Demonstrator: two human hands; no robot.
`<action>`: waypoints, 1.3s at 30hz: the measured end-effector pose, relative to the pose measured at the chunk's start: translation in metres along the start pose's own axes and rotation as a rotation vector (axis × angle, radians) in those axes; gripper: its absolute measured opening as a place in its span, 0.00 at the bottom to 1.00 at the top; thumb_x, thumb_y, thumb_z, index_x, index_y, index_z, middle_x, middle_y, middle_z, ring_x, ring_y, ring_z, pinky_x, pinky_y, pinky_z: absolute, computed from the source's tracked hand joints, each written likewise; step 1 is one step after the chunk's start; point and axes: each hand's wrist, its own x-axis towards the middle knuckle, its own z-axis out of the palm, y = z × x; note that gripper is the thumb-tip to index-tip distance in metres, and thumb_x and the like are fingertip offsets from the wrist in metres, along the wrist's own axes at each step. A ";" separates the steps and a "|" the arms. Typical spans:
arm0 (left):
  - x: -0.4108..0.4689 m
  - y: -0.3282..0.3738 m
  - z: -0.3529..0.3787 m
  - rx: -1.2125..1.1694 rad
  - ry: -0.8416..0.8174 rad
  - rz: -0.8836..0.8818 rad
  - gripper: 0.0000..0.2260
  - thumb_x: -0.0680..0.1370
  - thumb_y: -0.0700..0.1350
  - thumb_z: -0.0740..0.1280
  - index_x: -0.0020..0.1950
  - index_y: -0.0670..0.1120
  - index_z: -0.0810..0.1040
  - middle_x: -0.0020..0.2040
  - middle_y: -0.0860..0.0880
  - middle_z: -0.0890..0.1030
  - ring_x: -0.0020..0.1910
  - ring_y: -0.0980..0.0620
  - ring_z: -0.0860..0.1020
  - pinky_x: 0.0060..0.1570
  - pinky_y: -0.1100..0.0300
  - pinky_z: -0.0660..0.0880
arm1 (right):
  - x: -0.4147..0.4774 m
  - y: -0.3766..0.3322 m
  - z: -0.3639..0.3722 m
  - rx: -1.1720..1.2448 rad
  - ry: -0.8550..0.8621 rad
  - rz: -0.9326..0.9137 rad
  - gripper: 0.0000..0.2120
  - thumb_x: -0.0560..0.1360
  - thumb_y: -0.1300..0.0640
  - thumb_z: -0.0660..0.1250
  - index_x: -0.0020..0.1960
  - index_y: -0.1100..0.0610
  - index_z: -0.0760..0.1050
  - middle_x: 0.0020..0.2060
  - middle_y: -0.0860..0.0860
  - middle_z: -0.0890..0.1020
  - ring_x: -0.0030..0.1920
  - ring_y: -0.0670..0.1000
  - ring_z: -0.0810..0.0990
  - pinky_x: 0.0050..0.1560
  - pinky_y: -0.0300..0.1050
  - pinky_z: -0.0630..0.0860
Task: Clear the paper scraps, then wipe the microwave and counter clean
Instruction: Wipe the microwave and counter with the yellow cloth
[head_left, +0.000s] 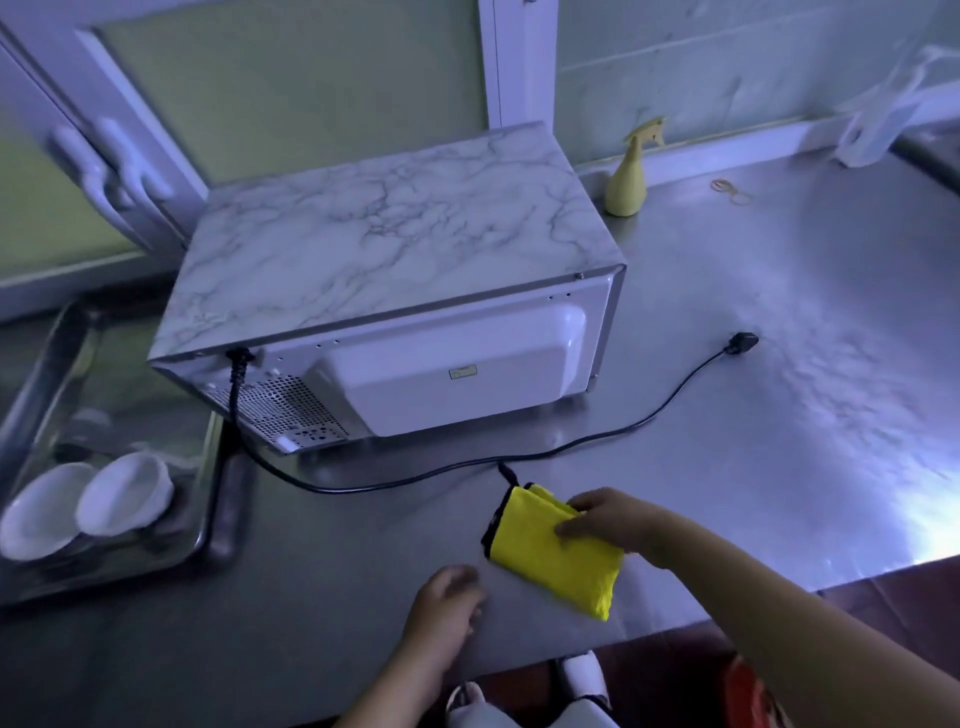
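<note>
A marble-patterned microwave (384, 244) stands on the steel counter (779, 322) with its white back panel turned towards me. A folded yellow cloth (550, 556) with a black edge lies on the counter in front of it. My right hand (608, 519) holds the cloth's upper right part, fingers curled over it. My left hand (447, 597) rests on the counter just left of the cloth, fingers loosely curled and holding nothing. No paper scraps are visible.
The microwave's black cord (597, 441) snakes across the counter to an unplugged plug (743, 343). A yellow spray bottle (628, 176) stands behind the microwave, rubber bands (730, 189) further right. A steel tray (31, 405) with two white bowls (88, 499) sits at left.
</note>
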 end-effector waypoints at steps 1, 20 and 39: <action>0.000 0.000 0.000 0.000 0.002 0.002 0.06 0.78 0.37 0.68 0.52 0.45 0.81 0.37 0.49 0.81 0.33 0.53 0.77 0.31 0.64 0.70 | -0.006 0.005 -0.005 0.044 0.032 -0.019 0.16 0.73 0.51 0.75 0.60 0.49 0.79 0.50 0.47 0.81 0.47 0.47 0.81 0.45 0.40 0.79; 0.050 0.128 0.102 0.799 -0.087 0.560 0.21 0.76 0.44 0.64 0.69 0.51 0.73 0.65 0.51 0.75 0.63 0.48 0.76 0.58 0.58 0.73 | -0.081 0.185 -0.117 0.605 0.912 0.270 0.14 0.75 0.67 0.68 0.58 0.72 0.75 0.41 0.62 0.77 0.40 0.62 0.78 0.42 0.56 0.76; 0.057 0.133 0.146 0.891 -0.186 0.809 0.09 0.77 0.47 0.68 0.55 0.54 0.84 0.44 0.59 0.79 0.43 0.58 0.78 0.47 0.60 0.76 | -0.075 0.113 -0.110 0.943 0.400 -0.036 0.11 0.78 0.51 0.69 0.56 0.56 0.78 0.53 0.54 0.83 0.48 0.55 0.85 0.47 0.48 0.76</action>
